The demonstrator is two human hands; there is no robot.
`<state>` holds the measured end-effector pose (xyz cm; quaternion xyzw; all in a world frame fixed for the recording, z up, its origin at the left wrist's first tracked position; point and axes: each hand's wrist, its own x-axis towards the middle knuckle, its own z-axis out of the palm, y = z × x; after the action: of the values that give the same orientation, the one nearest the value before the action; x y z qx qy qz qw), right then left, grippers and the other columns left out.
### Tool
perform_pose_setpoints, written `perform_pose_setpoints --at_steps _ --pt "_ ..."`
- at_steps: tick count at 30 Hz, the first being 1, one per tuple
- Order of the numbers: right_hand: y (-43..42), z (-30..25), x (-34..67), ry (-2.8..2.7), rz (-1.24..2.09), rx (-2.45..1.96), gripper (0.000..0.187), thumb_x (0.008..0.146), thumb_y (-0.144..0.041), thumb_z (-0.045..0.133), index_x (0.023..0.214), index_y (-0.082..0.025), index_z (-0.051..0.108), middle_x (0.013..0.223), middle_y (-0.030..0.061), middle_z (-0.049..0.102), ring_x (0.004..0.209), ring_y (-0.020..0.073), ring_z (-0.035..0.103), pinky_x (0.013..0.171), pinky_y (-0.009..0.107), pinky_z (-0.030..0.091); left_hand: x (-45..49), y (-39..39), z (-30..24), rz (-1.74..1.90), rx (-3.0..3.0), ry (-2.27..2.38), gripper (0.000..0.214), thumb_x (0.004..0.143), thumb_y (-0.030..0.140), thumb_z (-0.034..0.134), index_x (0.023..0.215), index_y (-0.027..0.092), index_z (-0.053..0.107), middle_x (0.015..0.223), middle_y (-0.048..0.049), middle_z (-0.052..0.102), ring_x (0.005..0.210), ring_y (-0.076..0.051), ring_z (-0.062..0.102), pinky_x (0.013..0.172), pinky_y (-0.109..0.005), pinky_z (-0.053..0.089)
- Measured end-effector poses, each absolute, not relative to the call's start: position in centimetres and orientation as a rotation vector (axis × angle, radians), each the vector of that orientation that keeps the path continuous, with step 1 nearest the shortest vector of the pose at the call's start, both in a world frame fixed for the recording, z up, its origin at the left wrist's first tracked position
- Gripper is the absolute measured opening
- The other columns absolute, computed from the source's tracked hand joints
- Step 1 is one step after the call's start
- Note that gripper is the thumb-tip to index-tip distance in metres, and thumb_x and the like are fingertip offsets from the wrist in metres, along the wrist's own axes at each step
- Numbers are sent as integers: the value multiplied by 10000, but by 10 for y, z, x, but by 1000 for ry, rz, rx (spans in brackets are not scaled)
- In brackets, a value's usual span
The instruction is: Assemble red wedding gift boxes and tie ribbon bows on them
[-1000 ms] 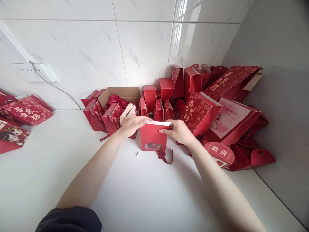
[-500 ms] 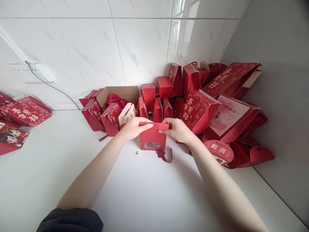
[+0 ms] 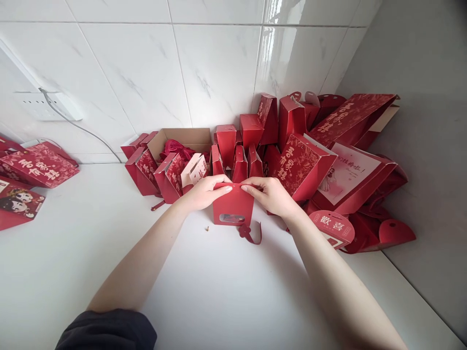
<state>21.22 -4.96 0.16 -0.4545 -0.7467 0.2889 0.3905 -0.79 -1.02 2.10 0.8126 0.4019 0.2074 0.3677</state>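
Note:
A red paper gift box (image 3: 233, 204) with a clear oval window low on its front stands upright on the white table. My left hand (image 3: 207, 191) pinches its top edge near the left corner, thumb in front. At the top right, my right hand (image 3: 268, 193) pinches the same edge, thumb also in front. Both hands are closed, with the thumbs close together and the fingers behind the box partly hidden. A dark red strap with a flower-shaped end (image 3: 250, 234) lies at the box's lower right. Left of the box is a small brass stud (image 3: 207, 228).
Behind my hands, several small red boxes (image 3: 240, 163) stand near an open cardboard box (image 3: 189, 136) of dark red material. Larger red gift boxes (image 3: 306, 165) crowd the right side by the grey wall. More red boxes (image 3: 42, 165) lie far left, below a wall socket (image 3: 47, 107) with a cable.
My right thumb and fingers have moved inward along the top edge, closer to the left thumb. The top edge now looks pressed together. The view has shifted slightly.

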Motion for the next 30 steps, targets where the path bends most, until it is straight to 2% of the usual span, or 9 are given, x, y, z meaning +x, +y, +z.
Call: perform_pose_setpoints --at_steps 4,8,14,18,22,27,30 --pt "-50 -3 212 -1842 790 -1125 276 929 -354 536 1074 -256 750 1122 -2 745 980 212 694 845 306 531 -8 -11 21 571 2127 992 344 956 476 422 967 188 611 934 -9 628 866 -157 562 778 -273 419" --pt "-46 -10 210 -1796 793 -1064 260 919 -333 565 1083 -261 754 1110 1 751 1037 214 695 905 307 535 -9 -6 17 612 2122 908 349 975 460 389 960 181 597 928 -13 617 867 -152 555 785 -272 417" --pt "-43 -17 204 -1770 645 -1107 219 910 -319 588 1027 -278 769 995 -4 772 925 203 716 808 300 554 -9 -1 9 640 2137 932 315 914 475 522 950 187 646 946 -22 653 862 -165 574 772 -285 424" --pt "-44 -15 203 -1788 565 -1135 198 909 -310 591 980 -266 771 929 -5 774 865 201 715 766 305 547 -9 -2 5 670 2169 933 285 941 425 483 979 196 649 932 -15 661 856 -161 582 766 -284 426" --pt "-46 -12 206 -1805 534 -1118 179 910 -305 595 956 -258 762 949 -8 774 878 195 713 772 300 537 -10 -4 5 687 2243 904 269 966 385 432 1014 212 632 984 -13 657 880 -162 579 779 -288 421" --pt "-42 -17 206 -1825 458 -1081 176 934 -293 555 970 -240 720 981 7 751 904 192 689 774 299 515 -10 1 1 699 2240 914 258 974 421 412 943 208 554 847 3 582 772 -145 513 721 -280 389" --pt "-37 -25 203 -1827 401 -1048 194 965 -284 498 998 -222 679 1005 34 715 931 196 656 812 313 498 -10 9 -6 748 2176 860 267 976 435 405 930 203 530 842 0 547 765 -144 488 716 -278 383"
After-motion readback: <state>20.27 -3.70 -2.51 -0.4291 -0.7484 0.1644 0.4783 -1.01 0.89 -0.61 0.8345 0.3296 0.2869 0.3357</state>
